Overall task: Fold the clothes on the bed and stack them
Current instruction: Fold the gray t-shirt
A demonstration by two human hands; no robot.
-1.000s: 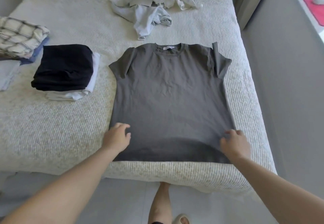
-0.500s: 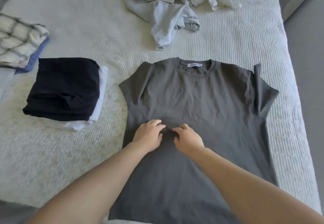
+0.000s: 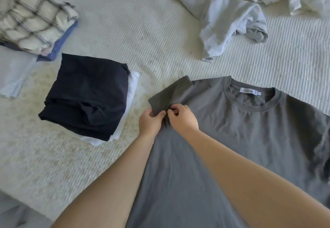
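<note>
A grey T-shirt [image 3: 246, 138] lies flat on the white ribbed bed cover [image 3: 135, 35], neck away from me, label showing. My left hand [image 3: 150, 122] pinches the edge of its left sleeve [image 3: 169, 94], which is lifted a little. My right hand [image 3: 184, 118] sits right beside it, fingers closed on the fabric at the sleeve's underarm. To the left is a folded stack, a black garment [image 3: 85, 95] on top of a white one [image 3: 133, 85].
A folded checked cloth [image 3: 30, 17] on a blue piece lies at the far left, with a pale garment [image 3: 14, 74] below it. A heap of unfolded light clothes [image 3: 230, 12] lies at the top right.
Both hands moved from the shirt's hem to its chest and then left to the left sleeve, which they now pinch. The view has shifted left and closer.
</note>
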